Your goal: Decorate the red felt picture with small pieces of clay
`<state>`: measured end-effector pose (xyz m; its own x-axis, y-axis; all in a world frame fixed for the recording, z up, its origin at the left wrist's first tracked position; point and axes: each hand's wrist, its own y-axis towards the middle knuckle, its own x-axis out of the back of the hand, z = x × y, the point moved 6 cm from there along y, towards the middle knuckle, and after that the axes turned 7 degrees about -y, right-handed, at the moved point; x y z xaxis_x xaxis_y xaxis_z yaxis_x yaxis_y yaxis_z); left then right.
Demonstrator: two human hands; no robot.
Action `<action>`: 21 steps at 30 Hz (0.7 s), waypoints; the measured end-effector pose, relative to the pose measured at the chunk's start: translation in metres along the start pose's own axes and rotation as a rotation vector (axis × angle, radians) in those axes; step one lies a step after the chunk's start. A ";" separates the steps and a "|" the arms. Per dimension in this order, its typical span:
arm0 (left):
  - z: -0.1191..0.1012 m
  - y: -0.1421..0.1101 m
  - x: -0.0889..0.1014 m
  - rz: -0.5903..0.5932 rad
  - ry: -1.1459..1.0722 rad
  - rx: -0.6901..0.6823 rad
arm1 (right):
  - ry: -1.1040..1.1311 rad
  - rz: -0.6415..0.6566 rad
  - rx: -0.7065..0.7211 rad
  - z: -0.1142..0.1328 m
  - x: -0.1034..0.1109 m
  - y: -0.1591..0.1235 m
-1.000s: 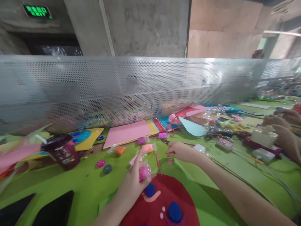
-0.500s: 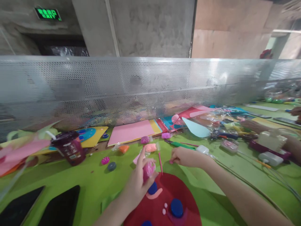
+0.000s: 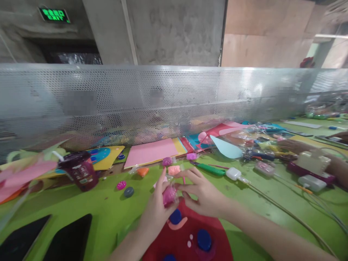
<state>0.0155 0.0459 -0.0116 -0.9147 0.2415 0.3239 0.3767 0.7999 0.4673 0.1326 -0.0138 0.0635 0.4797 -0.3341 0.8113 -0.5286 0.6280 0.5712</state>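
My left hand is closed around a lump of pink clay in a clear wrapper. From the right, my right hand reaches over to it with bent, spread fingers; the fingertips are close to the wrapper, and whether they touch it is unclear. Under both hands lies a red paper disc bearing blue bottle caps, a curved pink strip and small pale dots. A thin pink stick beyond the disc is partly hidden by my right hand.
Wrapped clay pieces, orange and purple, lie beyond my hands. A green utility knife and white charger with cable sit right. Left are a drink cup and two phones. Another person's hand is at far right.
My right hand has come off the table on the right and moved left to the wrapped pink clay, its pinched fingers now spread. My left hand still holds the clay, shifted slightly.
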 end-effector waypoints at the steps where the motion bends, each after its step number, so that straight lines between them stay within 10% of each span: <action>1: 0.001 0.000 0.001 -0.012 0.016 -0.001 | -0.003 0.012 -0.016 0.001 -0.002 -0.001; 12: 0.000 0.001 0.001 -0.007 0.033 0.017 | 0.344 0.087 -0.288 -0.006 -0.011 -0.003; 21: -0.003 0.003 -0.001 -0.023 -0.114 0.019 | 0.054 0.013 -0.238 0.003 -0.016 -0.007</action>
<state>0.0183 0.0469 -0.0084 -0.9340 0.2832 0.2177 0.3539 0.8160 0.4571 0.1269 -0.0147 0.0472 0.5145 -0.2908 0.8067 -0.3583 0.7818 0.5103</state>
